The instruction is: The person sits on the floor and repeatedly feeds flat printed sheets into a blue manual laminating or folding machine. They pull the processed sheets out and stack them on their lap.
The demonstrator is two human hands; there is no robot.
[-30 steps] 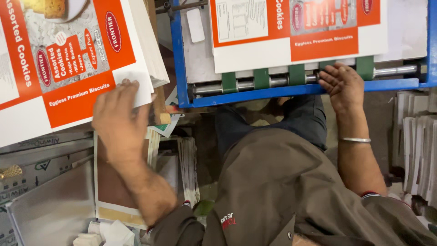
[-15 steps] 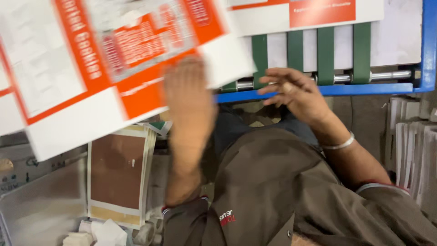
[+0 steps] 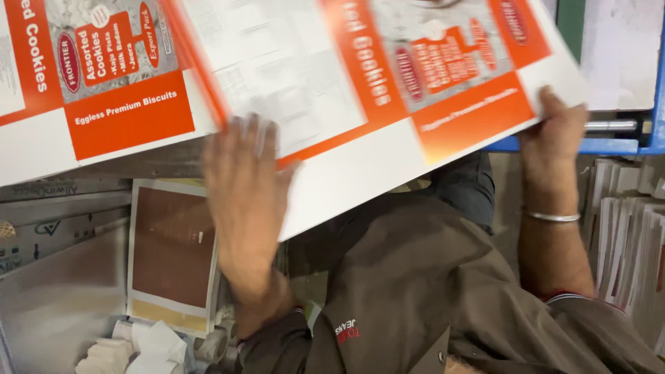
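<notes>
I hold a large printed cardboard sheet [image 3: 388, 76], white with orange panels, tilted across the upper middle of the view. My left hand [image 3: 246, 187] presses flat on its lower left edge, blurred by motion. My right hand [image 3: 554, 131] grips its lower right corner, a metal bangle on the wrist. A second sheet of the same print [image 3: 90, 83] lies on a stack at the upper left, partly under the one I hold.
A blue metal machine frame [image 3: 609, 144] with a steel roller runs behind the sheet at right. Stacks of pale sheets [image 3: 627, 221] stand at the right. A brown and white printed sheet [image 3: 170, 249] and crumpled paper [image 3: 131, 346] lie at lower left.
The sheet has swung from the left stack to the right, across the middle. My right hand left the blue frame and took the sheet's right corner; my left hand followed its edge.
</notes>
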